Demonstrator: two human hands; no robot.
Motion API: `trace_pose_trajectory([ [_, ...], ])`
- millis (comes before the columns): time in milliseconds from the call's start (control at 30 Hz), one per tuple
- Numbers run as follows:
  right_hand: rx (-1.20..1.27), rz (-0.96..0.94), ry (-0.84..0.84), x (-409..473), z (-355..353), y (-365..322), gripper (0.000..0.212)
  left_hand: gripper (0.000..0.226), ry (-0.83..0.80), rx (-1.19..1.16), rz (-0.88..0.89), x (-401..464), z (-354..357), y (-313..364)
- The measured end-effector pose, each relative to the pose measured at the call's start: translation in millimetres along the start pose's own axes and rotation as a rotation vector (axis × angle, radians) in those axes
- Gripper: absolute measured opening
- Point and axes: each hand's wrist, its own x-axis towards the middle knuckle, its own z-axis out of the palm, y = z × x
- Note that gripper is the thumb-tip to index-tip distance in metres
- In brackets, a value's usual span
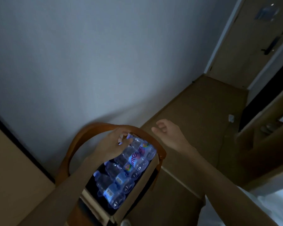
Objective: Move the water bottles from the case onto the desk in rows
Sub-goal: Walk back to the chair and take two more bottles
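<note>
An open cardboard case (149, 175) rests on a wooden chair (82, 139). Several clear water bottles (121, 180) with blue and pink labels lie side by side in it. My left hand (112, 142) reaches over the far end of the case, and its fingers curl around the bottle (136, 142) nearest the chair back. My right hand (166, 131) hovers to the right of the case, above the floor, with fingers loosely bent and nothing in it. The desk edge (15, 160) shows at the left.
A plain wall stands behind the chair. Brown floor runs off to the right toward a door (252, 38). A dark cabinet (260, 108) and a small white object (231, 118) on the floor are at the right. White bedding (271, 204) fills the lower right corner.
</note>
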Motion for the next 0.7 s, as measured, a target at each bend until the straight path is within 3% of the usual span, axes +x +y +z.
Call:
trace_pose_trajectory([
  [133, -0.031, 0.027, -0.08, 49, 8, 20, 0.04, 0.032, 0.053, -0.02, -0.128, 43, 15, -22],
  [433, -0.042, 0.029, -0.329, 137, 61, 54, 0.034, 0.009, -0.031, -0.172, -0.497, 87, 51, -87],
  [700, -0.119, -0.035, -0.742, 212, 131, 87, 0.033, 0.038, -0.099, -0.21, -0.815, 109, 98, -126],
])
